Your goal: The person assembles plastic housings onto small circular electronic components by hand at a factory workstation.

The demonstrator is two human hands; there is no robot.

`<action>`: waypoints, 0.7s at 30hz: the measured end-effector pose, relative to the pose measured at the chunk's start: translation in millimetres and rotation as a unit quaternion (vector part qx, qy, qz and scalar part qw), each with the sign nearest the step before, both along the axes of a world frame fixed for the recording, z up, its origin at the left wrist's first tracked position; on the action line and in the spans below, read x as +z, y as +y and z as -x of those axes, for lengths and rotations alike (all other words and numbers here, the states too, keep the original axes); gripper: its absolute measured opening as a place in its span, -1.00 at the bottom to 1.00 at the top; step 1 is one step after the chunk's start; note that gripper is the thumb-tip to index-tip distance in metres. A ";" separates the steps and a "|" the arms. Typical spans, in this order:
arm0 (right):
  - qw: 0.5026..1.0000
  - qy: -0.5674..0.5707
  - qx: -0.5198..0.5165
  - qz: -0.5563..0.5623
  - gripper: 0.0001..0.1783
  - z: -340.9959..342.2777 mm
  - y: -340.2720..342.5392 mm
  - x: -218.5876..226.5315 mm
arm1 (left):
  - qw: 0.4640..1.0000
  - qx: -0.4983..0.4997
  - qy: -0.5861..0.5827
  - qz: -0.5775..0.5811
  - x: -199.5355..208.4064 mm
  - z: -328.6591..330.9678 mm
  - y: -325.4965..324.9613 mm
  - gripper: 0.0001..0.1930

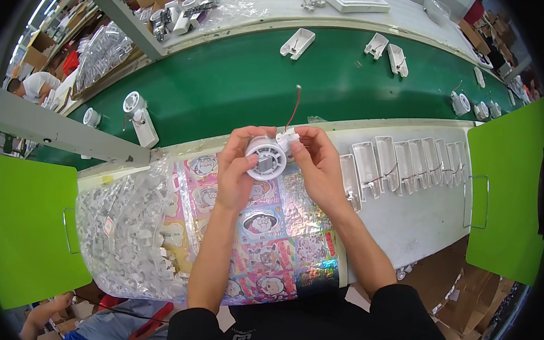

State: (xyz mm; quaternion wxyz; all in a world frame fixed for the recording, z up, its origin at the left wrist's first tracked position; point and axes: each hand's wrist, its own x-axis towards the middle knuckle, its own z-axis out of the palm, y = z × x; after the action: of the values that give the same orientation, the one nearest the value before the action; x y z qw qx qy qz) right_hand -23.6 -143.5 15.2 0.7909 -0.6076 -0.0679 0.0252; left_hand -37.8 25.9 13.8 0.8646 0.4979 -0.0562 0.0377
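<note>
Above the table my left hand (237, 171) is closed round a white round fan housing (275, 170), a spoked ring with a grey block at its centre. My right hand (319, 168) pinches a small white plastic joint piece (286, 137) at the housing's upper right side. From that piece a thin red wire (293, 109) stands up, ending in a small white plug. Whether the joint piece is fixed to the housing or only pressed against it, I cannot tell. Below my hands lies a colourful cartoon-printed sheet (262, 222).
A clear bag of small white parts (121, 235) lies at left. Several white trough-shaped shells (364, 163) stand in a row at right. Beyond is a green conveyor belt (227, 80) carrying white shells and fan parts. Bright green panels (19, 229) flank the table. A metal post (50, 131) rises at left.
</note>
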 end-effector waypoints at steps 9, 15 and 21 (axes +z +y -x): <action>0.989 -0.088 0.015 0.115 -0.73 7.1 3.7 -4.5 | 0.983 0.025 0.054 -0.173 4.4 9.0 -3.2 -0.73; 0.992 -0.029 0.085 0.092 -0.68 5.0 -1.9 3.1 | 0.987 0.032 0.068 -0.141 -0.3 11.3 4.6 -0.79; 0.987 -0.011 0.129 0.096 -0.66 1.8 -8.3 5.7 | 0.991 0.006 0.041 -0.124 -6.7 10.8 10.9 -0.89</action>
State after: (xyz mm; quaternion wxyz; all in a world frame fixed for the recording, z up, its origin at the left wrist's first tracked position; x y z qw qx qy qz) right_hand -25.4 -151.8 20.8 0.7184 -0.6669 -0.1517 0.1273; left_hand -48.6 36.8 7.0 0.7976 0.6026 -0.0222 0.0150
